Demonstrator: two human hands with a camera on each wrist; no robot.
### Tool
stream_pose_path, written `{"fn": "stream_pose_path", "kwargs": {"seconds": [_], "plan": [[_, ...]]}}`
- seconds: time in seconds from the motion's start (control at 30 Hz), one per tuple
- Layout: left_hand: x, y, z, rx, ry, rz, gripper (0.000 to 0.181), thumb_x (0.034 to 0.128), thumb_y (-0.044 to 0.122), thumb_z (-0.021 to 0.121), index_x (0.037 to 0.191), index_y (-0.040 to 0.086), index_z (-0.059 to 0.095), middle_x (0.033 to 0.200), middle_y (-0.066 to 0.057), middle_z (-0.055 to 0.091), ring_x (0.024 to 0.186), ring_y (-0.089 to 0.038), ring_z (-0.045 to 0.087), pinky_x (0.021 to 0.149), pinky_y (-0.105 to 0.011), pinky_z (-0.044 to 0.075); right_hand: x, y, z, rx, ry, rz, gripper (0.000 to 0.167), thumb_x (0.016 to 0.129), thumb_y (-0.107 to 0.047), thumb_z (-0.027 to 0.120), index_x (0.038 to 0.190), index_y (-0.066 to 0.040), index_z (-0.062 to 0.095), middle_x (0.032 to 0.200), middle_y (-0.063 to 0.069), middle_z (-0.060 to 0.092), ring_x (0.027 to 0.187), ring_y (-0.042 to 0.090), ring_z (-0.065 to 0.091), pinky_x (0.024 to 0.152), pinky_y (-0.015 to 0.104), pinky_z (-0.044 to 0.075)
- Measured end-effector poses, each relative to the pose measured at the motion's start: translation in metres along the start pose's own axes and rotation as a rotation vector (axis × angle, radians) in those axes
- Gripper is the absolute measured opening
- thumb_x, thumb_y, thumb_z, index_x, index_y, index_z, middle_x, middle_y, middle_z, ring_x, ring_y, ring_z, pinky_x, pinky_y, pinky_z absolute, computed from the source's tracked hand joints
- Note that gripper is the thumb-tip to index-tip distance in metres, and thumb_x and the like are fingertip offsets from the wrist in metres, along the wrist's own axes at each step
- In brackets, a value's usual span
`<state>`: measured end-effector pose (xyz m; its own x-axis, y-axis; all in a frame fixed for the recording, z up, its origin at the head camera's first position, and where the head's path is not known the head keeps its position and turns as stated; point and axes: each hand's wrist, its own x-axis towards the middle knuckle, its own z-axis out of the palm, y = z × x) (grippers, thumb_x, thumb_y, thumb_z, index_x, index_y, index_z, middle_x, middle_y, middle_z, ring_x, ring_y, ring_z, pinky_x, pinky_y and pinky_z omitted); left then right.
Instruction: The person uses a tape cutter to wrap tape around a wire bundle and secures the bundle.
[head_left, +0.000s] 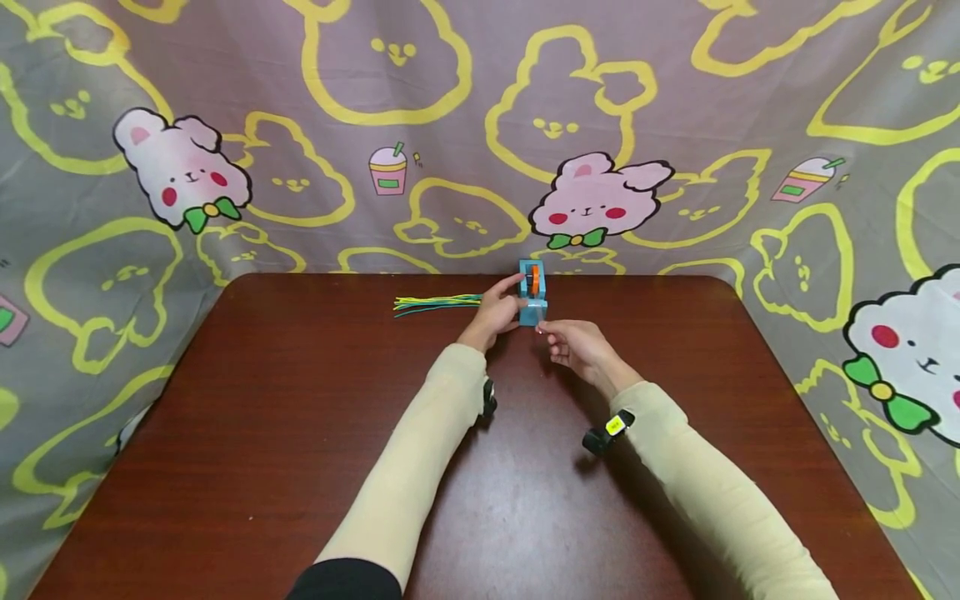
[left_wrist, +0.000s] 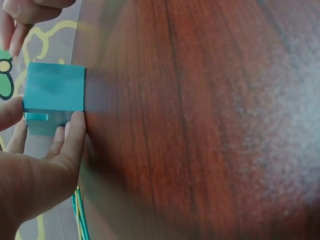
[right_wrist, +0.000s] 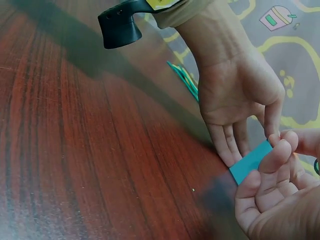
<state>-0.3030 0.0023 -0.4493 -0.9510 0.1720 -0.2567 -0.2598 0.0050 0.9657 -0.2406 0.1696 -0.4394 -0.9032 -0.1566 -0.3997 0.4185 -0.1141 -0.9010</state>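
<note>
A teal tape dispenser [head_left: 533,312] with an orange wheel [head_left: 536,280] stands near the table's far edge. My left hand [head_left: 497,312] grips it from the left. In the left wrist view, this hand's fingers [left_wrist: 75,135] lie along the side of the dispenser [left_wrist: 55,87]. At the dispenser's near end, my right hand [head_left: 581,346] pinches the end of a clear strip of tape between thumb and forefinger. The strip is thin and hard to make out. In the right wrist view, the right hand [right_wrist: 285,195] partly hides the dispenser [right_wrist: 250,162].
A bundle of thin yellow and green strands [head_left: 435,303] lies left of the dispenser, its right end behind the left hand. The brown wooden table [head_left: 300,417] meets a patterned cloth [head_left: 465,217] at the back and sides.
</note>
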Motion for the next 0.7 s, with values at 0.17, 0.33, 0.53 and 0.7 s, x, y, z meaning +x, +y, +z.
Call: {"fn": "stream_pose_path", "kwargs": {"seconds": [0.17, 0.33, 0.53, 0.7], "plan": [[0.0002, -0.0004, 0.0001, -0.006, 0.004, 0.001, 0.053, 0.0991, 0.007, 0.058, 0.148, 0.029, 0.053, 0.125, -0.011, 0.059, 0.102, -0.020, 0.062, 0.096, -0.046, 0.051, -0.0027, 0.0025, 0.0011, -0.002, -0.007, -0.010, 0.038, 0.100, -0.015, 0.064, 0.125, 0.013, 0.058, 0.069, -0.003, 0.059, 0.055, 0.007, 0.051, 0.063, 0.026, 0.049], [0.0004, -0.0023, 0.0002, 0.002, 0.004, 0.003, 0.054, 0.0989, 0.007, 0.056, 0.149, 0.027, 0.052, 0.138, -0.014, 0.054, 0.105, -0.020, 0.059, 0.096, -0.046, 0.051, -0.0049, 0.0055, 0.0010, 0.004, -0.011, 0.000, 0.032, 0.100, -0.015, 0.065, 0.120, 0.010, 0.062, 0.069, -0.003, 0.058, 0.056, 0.008, 0.052, 0.062, 0.025, 0.048], [0.0002, -0.0019, 0.0004, 0.016, 0.004, 0.008, 0.054, 0.0986, 0.007, 0.057, 0.149, 0.026, 0.051, 0.134, -0.013, 0.056, 0.107, -0.021, 0.060, 0.096, -0.047, 0.051, -0.0065, 0.0074, 0.0003, -0.002, -0.021, 0.003, 0.039, 0.100, -0.016, 0.064, 0.126, 0.012, 0.057, 0.071, -0.003, 0.058, 0.057, 0.008, 0.051, 0.064, 0.026, 0.048], [0.0007, -0.0003, -0.0009, 0.016, -0.005, 0.009, 0.054, 0.0991, 0.008, 0.058, 0.149, 0.027, 0.051, 0.123, -0.009, 0.059, 0.105, -0.021, 0.061, 0.097, -0.047, 0.050, -0.0091, 0.0058, 0.0005, -0.005, -0.028, 0.004, 0.040, 0.101, -0.018, 0.064, 0.127, 0.011, 0.057, 0.073, -0.002, 0.060, 0.059, 0.009, 0.052, 0.064, 0.026, 0.047]]}}
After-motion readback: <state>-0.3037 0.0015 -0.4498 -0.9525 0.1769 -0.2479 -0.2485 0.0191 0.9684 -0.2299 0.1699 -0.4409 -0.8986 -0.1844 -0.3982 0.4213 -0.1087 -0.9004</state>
